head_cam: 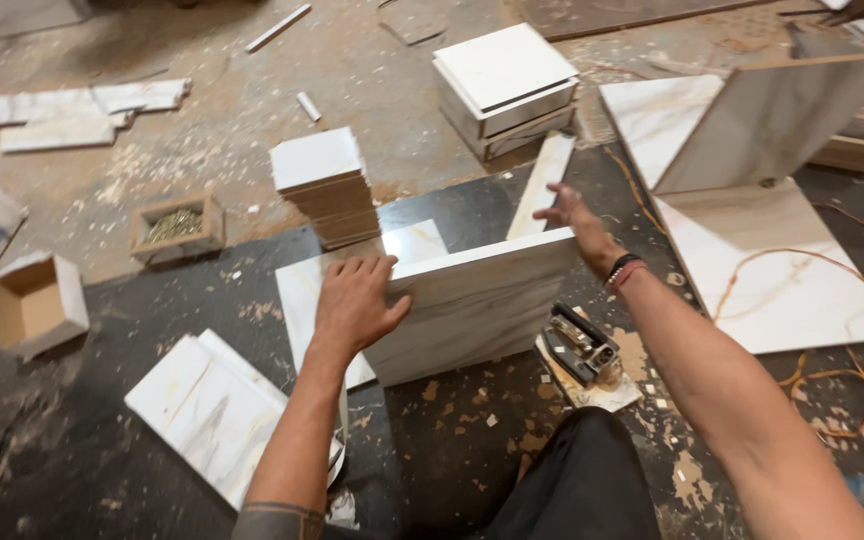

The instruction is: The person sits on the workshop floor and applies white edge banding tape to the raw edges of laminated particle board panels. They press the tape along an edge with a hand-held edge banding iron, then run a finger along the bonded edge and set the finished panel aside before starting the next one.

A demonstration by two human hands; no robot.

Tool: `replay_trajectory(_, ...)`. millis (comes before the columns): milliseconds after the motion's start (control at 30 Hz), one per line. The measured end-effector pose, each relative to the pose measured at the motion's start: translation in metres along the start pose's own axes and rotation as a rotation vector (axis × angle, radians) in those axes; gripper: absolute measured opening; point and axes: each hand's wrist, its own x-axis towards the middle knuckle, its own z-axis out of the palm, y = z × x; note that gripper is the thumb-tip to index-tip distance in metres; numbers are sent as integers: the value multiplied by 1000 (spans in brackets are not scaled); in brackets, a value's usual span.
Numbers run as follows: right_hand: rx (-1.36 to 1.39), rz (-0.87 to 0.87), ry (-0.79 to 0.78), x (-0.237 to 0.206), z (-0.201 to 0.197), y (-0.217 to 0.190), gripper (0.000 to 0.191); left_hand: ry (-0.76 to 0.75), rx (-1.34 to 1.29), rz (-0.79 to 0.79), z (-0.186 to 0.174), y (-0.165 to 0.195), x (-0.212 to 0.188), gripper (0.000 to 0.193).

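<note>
A big dark work floor [132, 440] covered in sawdust and chips fills the view. On the right lies a wide white marble-look panel [782, 280], flat, with another panel [767, 125] leaning up on edge above it. An orange cord [857, 375] curls across that side.

In the middle stands the white laminated board [472, 305], up on its edge and tilted a little. It sits on a flat white board [302, 290] that lies on the floor.

The left hand [352, 300] presses flat on the near end of the standing board, fingers spread over its top edge, gripping it. The right hand [572, 215] reaches past the far end with its fingers open and stretched out; it looks just apart from the board, near a thin white strip [542, 180].

It looks like the person is setting the board upright and lining it up. Next, I think the right hand needs to catch the far end so the board stays straight and does not tip.

Behind are a stack of small square boards [327, 190] and a stack of white box pieces [507, 85]. An open box [37, 305] sits at left, and a small tray of screws [174, 225]. A metal stapler tool [582, 345] lies just beside the board.
</note>
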Motion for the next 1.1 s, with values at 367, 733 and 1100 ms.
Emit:
replay_trajectory(367,134,252,-40,-29,-67,27,37,-1,39,23,-4,4,-10,55)
replay_trajectory(733,-138,354,-54,-38,-66,-39,25,-7,47,18,-3,5,-15,50)
replay_trajectory(1100,-1703,-238,235,-35,4,-61,11,-19,71,19,-3,6,-15,53)
